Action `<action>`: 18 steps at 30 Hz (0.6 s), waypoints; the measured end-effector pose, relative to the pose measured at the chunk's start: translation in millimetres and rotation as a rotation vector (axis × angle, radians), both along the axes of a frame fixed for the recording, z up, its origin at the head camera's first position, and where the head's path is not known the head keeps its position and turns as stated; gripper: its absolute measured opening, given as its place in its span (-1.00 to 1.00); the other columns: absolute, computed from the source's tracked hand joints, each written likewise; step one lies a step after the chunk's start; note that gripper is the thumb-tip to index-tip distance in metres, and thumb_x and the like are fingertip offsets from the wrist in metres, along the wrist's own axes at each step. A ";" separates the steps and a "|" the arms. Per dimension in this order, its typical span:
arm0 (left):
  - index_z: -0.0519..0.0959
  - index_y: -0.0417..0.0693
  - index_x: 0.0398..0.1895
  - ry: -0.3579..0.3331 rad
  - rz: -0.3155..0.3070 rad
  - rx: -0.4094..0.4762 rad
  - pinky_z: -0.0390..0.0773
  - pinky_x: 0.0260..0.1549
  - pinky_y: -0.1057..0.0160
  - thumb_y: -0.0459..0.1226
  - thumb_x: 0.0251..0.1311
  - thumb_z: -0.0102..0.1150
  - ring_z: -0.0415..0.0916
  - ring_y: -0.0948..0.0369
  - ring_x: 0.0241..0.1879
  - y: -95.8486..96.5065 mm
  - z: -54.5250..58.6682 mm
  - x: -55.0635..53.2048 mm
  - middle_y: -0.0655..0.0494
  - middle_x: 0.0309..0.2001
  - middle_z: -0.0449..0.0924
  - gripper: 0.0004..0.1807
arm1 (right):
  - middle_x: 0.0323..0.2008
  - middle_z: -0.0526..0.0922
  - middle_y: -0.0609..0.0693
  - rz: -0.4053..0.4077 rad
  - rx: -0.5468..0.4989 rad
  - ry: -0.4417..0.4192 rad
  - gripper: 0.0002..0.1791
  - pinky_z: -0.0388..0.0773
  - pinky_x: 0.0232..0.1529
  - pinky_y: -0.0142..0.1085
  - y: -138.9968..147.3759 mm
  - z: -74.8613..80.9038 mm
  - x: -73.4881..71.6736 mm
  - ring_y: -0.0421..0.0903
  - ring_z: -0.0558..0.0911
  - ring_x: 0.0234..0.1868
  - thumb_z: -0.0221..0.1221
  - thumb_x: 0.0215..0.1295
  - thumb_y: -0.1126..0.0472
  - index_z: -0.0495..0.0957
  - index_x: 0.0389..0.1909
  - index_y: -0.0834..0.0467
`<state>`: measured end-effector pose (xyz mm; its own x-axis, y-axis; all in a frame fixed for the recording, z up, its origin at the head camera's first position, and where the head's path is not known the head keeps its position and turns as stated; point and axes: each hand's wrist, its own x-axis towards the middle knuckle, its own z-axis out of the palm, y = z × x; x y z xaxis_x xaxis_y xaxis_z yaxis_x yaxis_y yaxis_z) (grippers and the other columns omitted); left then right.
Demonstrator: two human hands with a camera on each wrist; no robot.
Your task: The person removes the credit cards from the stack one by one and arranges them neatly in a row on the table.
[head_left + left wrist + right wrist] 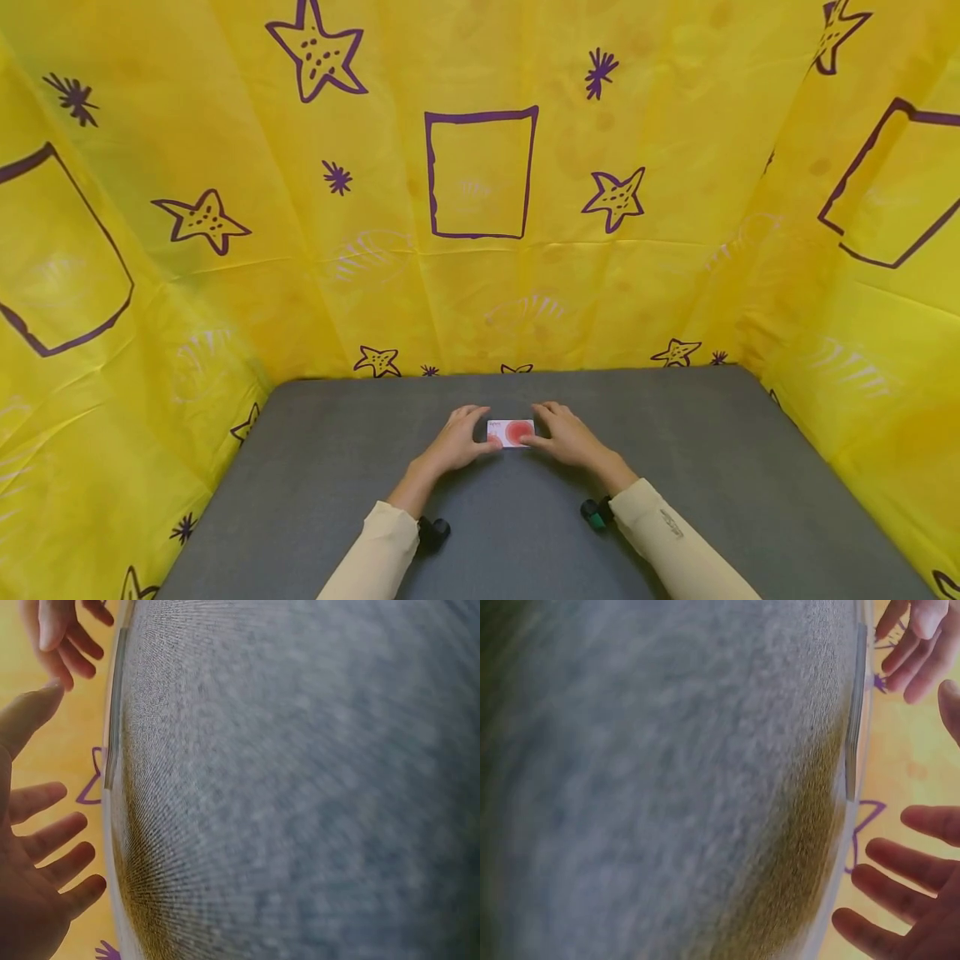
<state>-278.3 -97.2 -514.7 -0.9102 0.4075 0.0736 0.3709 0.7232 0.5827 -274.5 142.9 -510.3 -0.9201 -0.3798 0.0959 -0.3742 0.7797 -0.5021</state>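
Grey matte tabletop [337,450], lower centre: spread-fingered left hand [457,439] and right hand [567,436] flank a white-and-red rectangular packet [512,432], probably light, best end-pinched.

Has left arm [375,554] and right arm [678,546] extended forward, converging inward. Holds left hand [456,440] and right hand [570,435] opposite each other, near but apart, palms facing inward. Has left wrist [412,490] and right wrist [618,475] wider apart than the hands. Has fingers [52,838] relaxed, with gaps between them. Points left thumb [486,448] and right thumb [536,442] inward, on the side nearer the body.
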 end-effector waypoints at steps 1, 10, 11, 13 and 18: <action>0.38 -0.25 0.31 0.001 -0.002 -0.005 0.28 0.28 -0.16 -0.02 0.10 0.35 0.28 -0.14 0.29 0.6 -0.3 -0.4 -0.24 0.27 0.39 -0.22 | 0.23 0.46 0.24 0.006 0.005 0.001 -0.20 0.37 0.24 0.11 -1.1 -0.2 -0.6 0.19 0.44 0.22 0.23 0.22 -0.21 0.39 0.30 0.27; 0.43 -0.21 0.27 -0.031 0.011 -0.057 0.33 0.22 -0.12 -0.04 0.09 0.37 0.33 -0.08 0.17 5.3 -0.4 -4.4 -0.20 0.16 0.45 -0.28 | 0.07 0.55 0.21 0.064 0.055 0.027 -0.28 0.47 0.12 0.02 -9.5 -3.2 -6.2 0.11 0.51 0.02 0.32 0.16 -0.13 0.48 0.20 0.28; 0.43 -0.21 0.27 -0.037 0.013 -0.061 0.34 0.21 -0.12 -0.05 0.09 0.37 0.33 -0.07 0.16 5.6 -0.8 -4.7 -0.19 0.15 0.45 -0.28 | 0.04 0.55 0.20 0.067 0.062 0.028 -0.29 0.48 0.10 0.01 -10.5 -3.9 -6.9 0.10 0.51 0.00 0.33 0.15 -0.12 0.48 0.19 0.28; 0.44 -0.21 0.27 -0.051 0.016 -0.073 0.34 0.20 -0.12 -0.05 0.08 0.37 0.33 -0.07 0.15 6.6 -1.4 -5.4 -0.18 0.14 0.45 -0.28 | 0.01 0.56 0.18 0.073 0.078 0.028 -0.30 0.49 0.07 0.00 -12.0 -4.3 -7.9 0.08 0.50 -0.03 0.34 0.14 -0.10 0.50 0.17 0.29; 0.46 -0.21 0.25 -0.057 0.018 -0.110 0.32 0.17 -0.13 -0.05 0.06 0.39 0.32 -0.08 0.14 10.0 -2.5 -7.9 -0.17 0.10 0.47 -0.29 | -0.08 0.56 0.15 0.088 0.115 0.019 -0.37 0.48 0.00 -0.04 -15.1 -2.5 -10.7 0.04 0.48 -0.11 0.38 0.11 -0.04 0.54 0.10 0.29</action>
<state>-286.2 -87.2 -517.3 -0.9187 0.3942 -0.0224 0.3262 0.7897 0.5195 -285.2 127.7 -512.8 -0.8811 -0.4684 0.0644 -0.4523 0.7953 -0.4036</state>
